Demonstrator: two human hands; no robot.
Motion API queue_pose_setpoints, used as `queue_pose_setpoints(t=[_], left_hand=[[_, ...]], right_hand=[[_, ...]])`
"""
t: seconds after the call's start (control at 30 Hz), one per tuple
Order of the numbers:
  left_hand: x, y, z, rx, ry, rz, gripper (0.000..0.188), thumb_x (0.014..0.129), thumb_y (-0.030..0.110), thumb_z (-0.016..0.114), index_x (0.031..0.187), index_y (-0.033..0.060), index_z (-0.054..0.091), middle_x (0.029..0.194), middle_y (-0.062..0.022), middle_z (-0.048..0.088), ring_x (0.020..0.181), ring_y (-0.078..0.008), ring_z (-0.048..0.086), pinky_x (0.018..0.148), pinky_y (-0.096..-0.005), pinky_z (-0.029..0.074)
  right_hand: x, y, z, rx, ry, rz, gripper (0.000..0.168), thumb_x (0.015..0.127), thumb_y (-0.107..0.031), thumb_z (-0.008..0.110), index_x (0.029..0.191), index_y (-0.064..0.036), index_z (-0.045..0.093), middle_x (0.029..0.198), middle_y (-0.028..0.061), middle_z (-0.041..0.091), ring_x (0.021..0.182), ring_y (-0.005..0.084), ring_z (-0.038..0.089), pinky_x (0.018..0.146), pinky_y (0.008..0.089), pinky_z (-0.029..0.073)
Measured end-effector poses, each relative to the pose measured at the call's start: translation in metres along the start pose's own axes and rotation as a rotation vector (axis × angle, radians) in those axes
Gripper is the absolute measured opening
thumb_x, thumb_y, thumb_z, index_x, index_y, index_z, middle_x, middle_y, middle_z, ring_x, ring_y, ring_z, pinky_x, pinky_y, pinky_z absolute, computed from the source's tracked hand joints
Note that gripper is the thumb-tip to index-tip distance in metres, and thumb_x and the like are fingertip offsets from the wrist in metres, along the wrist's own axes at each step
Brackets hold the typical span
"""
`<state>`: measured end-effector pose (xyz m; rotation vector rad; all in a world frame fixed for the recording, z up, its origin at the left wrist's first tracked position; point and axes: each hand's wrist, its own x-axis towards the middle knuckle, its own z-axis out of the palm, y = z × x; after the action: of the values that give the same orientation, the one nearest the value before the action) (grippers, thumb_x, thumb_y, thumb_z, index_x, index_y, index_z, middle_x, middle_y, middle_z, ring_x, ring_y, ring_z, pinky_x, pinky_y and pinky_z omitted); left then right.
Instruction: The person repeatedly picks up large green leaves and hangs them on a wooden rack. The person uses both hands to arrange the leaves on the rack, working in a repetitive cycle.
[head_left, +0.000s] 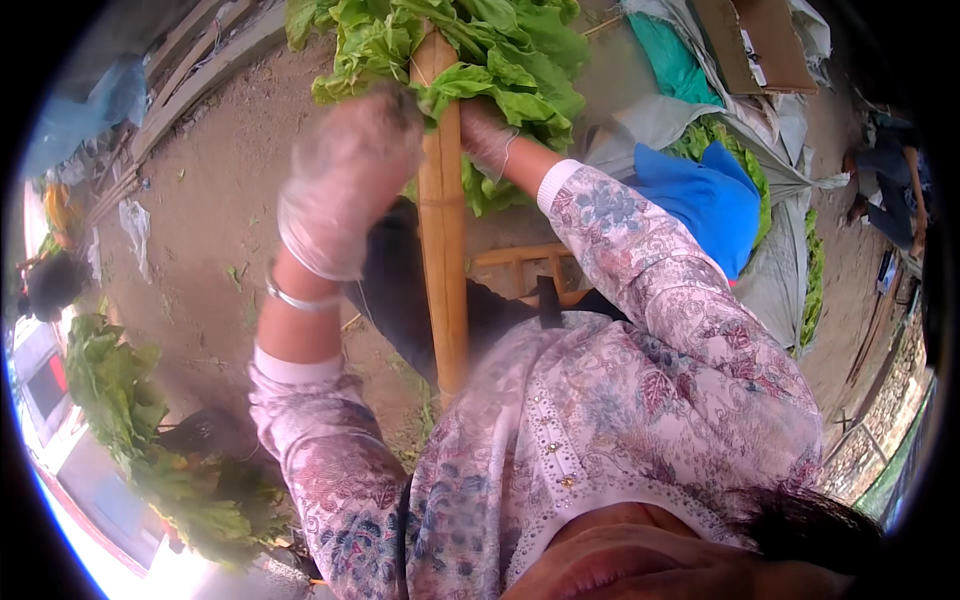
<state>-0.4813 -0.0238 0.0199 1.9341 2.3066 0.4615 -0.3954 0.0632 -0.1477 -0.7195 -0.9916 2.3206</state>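
A bamboo pole (441, 225) runs from the top centre down towards my body. Broad green leaves (517, 52) lie bunched on both sides of its upper end, and a thin string shows against the pole there. My left hand (356, 165), in a clear plastic glove, is blurred just left of the pole at the leaves' lower edge; whether its fingers grip something cannot be seen. On the other side, my right hand (484, 135), also gloved, reaches under the leaves beside the pole, its fingers hidden.
More leaves (120, 405) hang in a long row at lower left. At right lie a blue cloth (701, 202), pale sheeting (784, 262) and a cardboard box (750, 45). Wooden beams (202, 82) edge the dirt floor. Another person (889, 180) is at far right.
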Motion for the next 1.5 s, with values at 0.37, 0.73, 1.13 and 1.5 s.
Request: queue_pose_setpoints(t=[0.37,0.73,1.13,1.5], left_hand=[[-0.032,0.064,0.074,0.211,0.020,-0.208,0.014,0.083,0.021,0.057,0.086,0.0093,0.063,0.067,-0.0134,0.063,0.057,-0.0300,0.062,0.053,-0.0395,0.051],[-0.023,0.025,0.054,0.167,-0.084,0.212,0.018,0.091,0.007,0.048,0.104,-0.0007,0.060,0.093,-0.0171,0.068,0.083,-0.0317,0.067,0.070,-0.0376,0.054],[-0.034,0.048,0.043,0.077,-0.114,-0.007,0.021,0.087,-0.003,0.043,0.099,-0.0087,0.059,0.095,-0.0196,0.066,0.083,-0.0324,0.066,0.076,-0.0369,0.052],[-0.056,0.045,0.015,0.155,-0.104,0.101,0.021,0.090,0.001,0.041,0.095,-0.0067,0.061,0.094,-0.0168,0.068,0.081,-0.0295,0.067,0.074,-0.0361,0.053]], right_hand=[[0.035,0.016,0.019,0.092,-0.575,-0.015,0.046,0.083,-0.027,0.067,0.121,-0.004,0.053,0.117,0.0067,0.059,0.108,0.0182,0.055,0.095,0.0306,0.042],[-0.084,-0.249,-0.207,-0.814,-0.103,0.070,0.030,0.087,-0.024,0.058,0.110,-0.006,0.064,0.103,0.0127,0.065,0.091,0.0207,0.062,0.078,0.0352,0.050],[-0.145,0.019,-0.407,-1.385,0.713,0.657,0.037,0.077,-0.020,0.061,0.110,-0.003,0.063,0.111,0.0179,0.064,0.099,0.0326,0.063,0.081,0.0432,0.051],[-0.258,0.083,-0.434,-1.141,1.353,0.361,0.030,0.082,-0.029,0.053,0.098,-0.005,0.064,0.104,0.0175,0.065,0.097,0.0340,0.061,0.082,0.0436,0.048]])
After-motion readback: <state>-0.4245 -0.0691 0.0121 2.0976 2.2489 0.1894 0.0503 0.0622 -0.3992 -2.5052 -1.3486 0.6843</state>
